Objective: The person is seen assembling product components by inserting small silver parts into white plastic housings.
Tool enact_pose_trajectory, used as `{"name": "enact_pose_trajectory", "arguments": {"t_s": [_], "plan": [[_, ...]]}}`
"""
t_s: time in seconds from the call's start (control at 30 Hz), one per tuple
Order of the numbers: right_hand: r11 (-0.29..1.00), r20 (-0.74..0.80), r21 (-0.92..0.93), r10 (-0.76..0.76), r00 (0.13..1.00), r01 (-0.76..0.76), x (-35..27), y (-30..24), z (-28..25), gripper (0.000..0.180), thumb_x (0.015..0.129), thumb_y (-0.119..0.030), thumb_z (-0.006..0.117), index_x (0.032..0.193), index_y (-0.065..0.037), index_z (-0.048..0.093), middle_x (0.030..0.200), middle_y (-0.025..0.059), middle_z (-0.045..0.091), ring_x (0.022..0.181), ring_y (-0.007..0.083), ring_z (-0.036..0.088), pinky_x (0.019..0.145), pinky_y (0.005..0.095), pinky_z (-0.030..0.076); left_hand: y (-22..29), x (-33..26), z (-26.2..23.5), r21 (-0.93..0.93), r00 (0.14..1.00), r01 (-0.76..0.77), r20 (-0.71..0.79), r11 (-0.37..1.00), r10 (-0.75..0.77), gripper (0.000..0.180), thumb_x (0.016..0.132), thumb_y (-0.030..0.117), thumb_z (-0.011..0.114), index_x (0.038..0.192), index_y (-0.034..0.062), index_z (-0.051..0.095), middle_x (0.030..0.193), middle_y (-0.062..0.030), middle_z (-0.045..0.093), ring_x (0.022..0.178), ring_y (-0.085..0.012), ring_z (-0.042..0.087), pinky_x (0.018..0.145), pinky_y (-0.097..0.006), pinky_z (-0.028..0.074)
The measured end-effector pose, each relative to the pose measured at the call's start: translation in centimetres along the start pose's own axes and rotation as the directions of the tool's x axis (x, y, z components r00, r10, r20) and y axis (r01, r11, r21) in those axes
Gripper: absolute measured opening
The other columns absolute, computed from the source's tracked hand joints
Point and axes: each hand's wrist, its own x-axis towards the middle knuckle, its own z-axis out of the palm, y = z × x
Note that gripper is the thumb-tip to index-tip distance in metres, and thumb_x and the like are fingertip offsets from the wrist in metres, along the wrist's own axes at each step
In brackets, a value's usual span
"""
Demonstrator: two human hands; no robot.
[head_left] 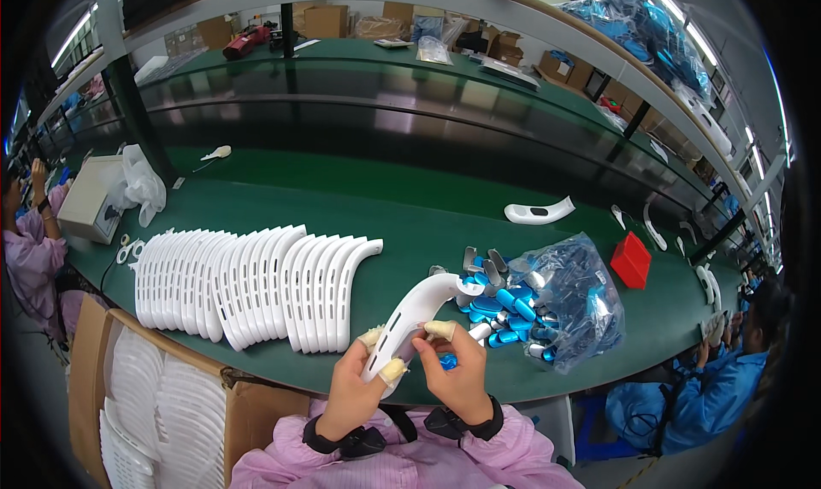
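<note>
A white curved plastic shell [421,308] with slots along its side is held at a tilt above the bench, its bent end up and to the right. My left hand [356,391] grips the lower end between thumb and fingers. With fingers bent in, my right hand [460,371] pinches at the shell's right edge; whether a small part sits between those fingertips is hidden. Yellowish covers wrap several fingertips. Just past the bent end lies a pile of shiny blue and silver caps [516,304], partly in a clear plastic bag [590,305].
Similar white shells stand in a long row [248,288] at left. More fill a cardboard box [235,420] below. A single shell [540,212] and a red bin [631,260] lie farther right. A grey-white box [90,200] stands at far left. Co-workers [697,403] sit at both sides.
</note>
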Motion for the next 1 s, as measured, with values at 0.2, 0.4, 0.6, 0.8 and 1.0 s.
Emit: {"name": "enact_pose_trajectory", "arguments": {"t_s": [0.2, 0.4, 0.6, 0.8, 1.0], "plan": [[0.881, -0.090, 0.446, 0.221, 0.971, -0.159, 0.4, -0.4, -0.5, 0.062, 0.072, 0.006, 0.075, 0.126, 0.000, 0.046, 0.127, 0.0135, 0.050, 0.105, 0.0182, 0.057, 0.074, 0.0293, 0.055, 0.3, -0.4, -0.6, -0.015, 0.996, 0.000, 0.087, 1.000, 0.002, 0.051, 0.088, 0.010, 0.065, 0.130, -0.0033, 0.041, 0.118, -0.0095, 0.055, 0.105, -0.0130, 0.055, 0.087, -0.026, 0.047], [0.713, 0.241, 0.558, 0.349, 0.905, -0.424, 0.2, 1.3, -2.1, 0.036, 0.083, 0.005, 0.066, 0.116, 0.003, 0.054, 0.106, 0.0094, 0.063, 0.092, 0.0153, 0.063, 0.080, 0.0261, 0.053, 0.1, -0.7, -0.2, 0.114, 0.989, -0.123, 0.100, 0.986, 0.112, 0.051, 0.088, 0.007, 0.064, 0.131, -0.0032, 0.040, 0.120, -0.0100, 0.053, 0.107, -0.0133, 0.053, 0.090, -0.026, 0.045], [0.766, 0.496, 0.294, 0.389, 0.776, -0.572, -0.1, 0.9, -1.2, 0.053, 0.087, -0.006, 0.064, 0.132, 0.000, 0.037, 0.099, 0.0090, 0.063, 0.076, 0.0109, 0.063, 0.065, 0.0216, 0.051, 0.0, 1.0, 0.5, -0.369, 0.999, 0.026, -0.015, 0.929, -0.034, 0.049, 0.094, 0.009, 0.052, 0.138, -0.0014, 0.033, 0.128, -0.0086, 0.050, 0.116, -0.0151, 0.050, 0.097, -0.028, 0.040], [0.477, 0.558, 0.513, 0.446, 0.699, -0.714, 3.5, 4.8, -1.3, 0.039, 0.093, -0.016, 0.059, 0.125, -0.002, 0.044, 0.087, 0.0076, 0.063, 0.060, 0.0127, 0.063, 0.054, 0.0236, 0.053, 0.4, 3.5, -3.1, 0.928, 0.837, -0.284, 0.119, 0.239, 0.534, 0.044, 0.088, 0.009, 0.055, 0.129, -0.0019, 0.046, 0.126, -0.0164, 0.048, 0.119, -0.0312, 0.044, 0.103, -0.040, 0.032], [0.670, 0.226, 0.457, 0.549, 0.805, -0.585, 12.3, 12.8, -2.0, 0.046, 0.093, -0.016, 0.057, 0.128, 0.009, 0.041, 0.101, 0.0155, 0.064, 0.077, 0.0197, 0.068, 0.061, 0.0254, 0.056, -1.2, 4.7, -4.6, 0.968, 0.859, -0.218, 0.129, 0.126, 0.496, 0.039, 0.079, 0.006, 0.062, 0.116, -0.0050, 0.056, 0.124, -0.0229, 0.047, 0.119, -0.0417, 0.039, 0.099, -0.047, 0.032]]}}
